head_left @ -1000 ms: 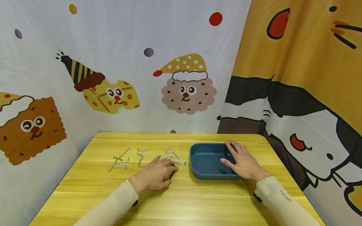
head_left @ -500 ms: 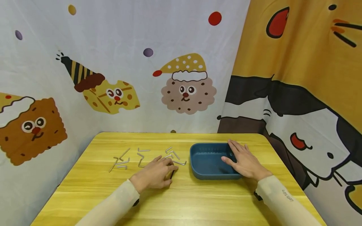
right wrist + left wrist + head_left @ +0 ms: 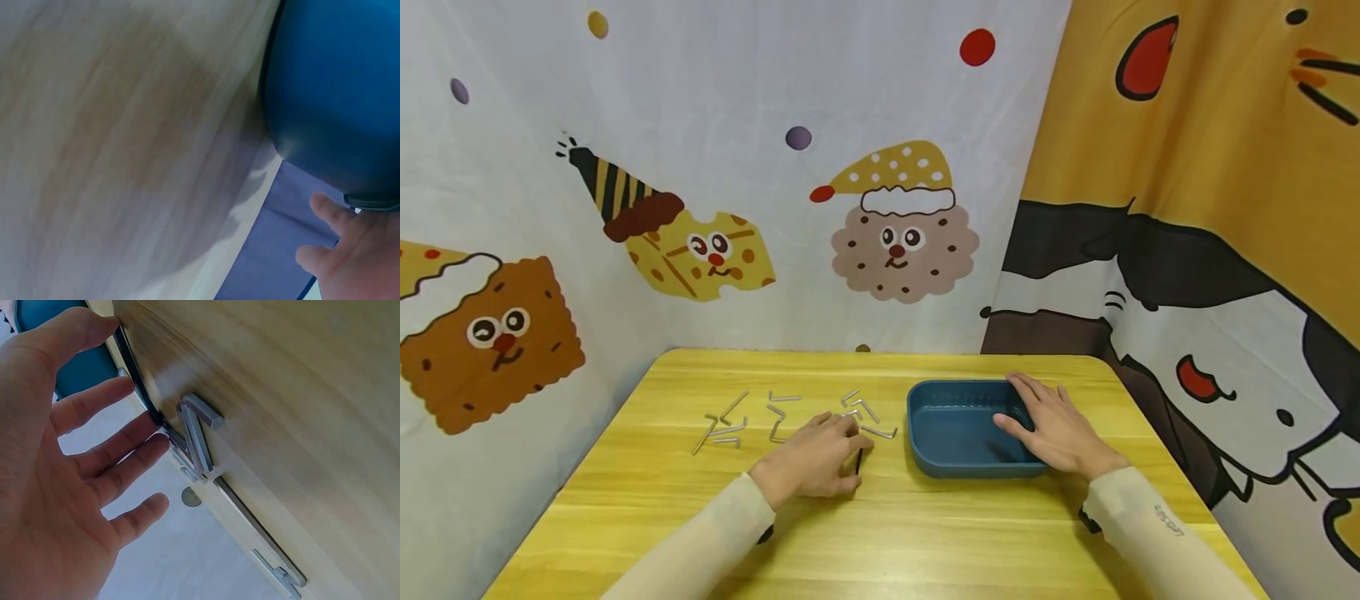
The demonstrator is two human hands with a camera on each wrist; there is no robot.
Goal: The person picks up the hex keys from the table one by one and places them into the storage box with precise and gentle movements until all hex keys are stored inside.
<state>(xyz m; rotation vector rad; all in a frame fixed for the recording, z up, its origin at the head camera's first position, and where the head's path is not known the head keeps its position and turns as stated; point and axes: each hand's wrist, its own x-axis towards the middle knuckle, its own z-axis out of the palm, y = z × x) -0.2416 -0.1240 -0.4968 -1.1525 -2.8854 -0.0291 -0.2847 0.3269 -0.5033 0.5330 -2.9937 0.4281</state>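
Between the thumb and fingertips of my left hand [image 3: 816, 457] is a black hex key [image 3: 134, 369], held by its ends close over the table. Just beyond that hand lie several silver L-shaped hex keys [image 3: 877, 432], partly hidden by it in the head view. Two of them cross in the left wrist view, next to the little-finger side. My right hand [image 3: 1063, 433] holds the right rim of a blue rectangular tray [image 3: 970, 471], thumb over the inside and the other fingers along the outer edge. The visible part of the tray's inside is bare.
More silver hex keys [image 3: 726, 430] lie on the left of the wooden table [image 3: 925, 550], and others [image 3: 777, 421] lie near its middle. Behind the table hangs a white cartoon-printed curtain [image 3: 715, 108], with a yellow and black printed one [image 3: 1090, 142] at the right.
My right hand has shifted slightly outward along the tray's right rim. The left hand stays nearly in place, and more of the black hex key shows beneath its fingers. The head view has shifted a little.
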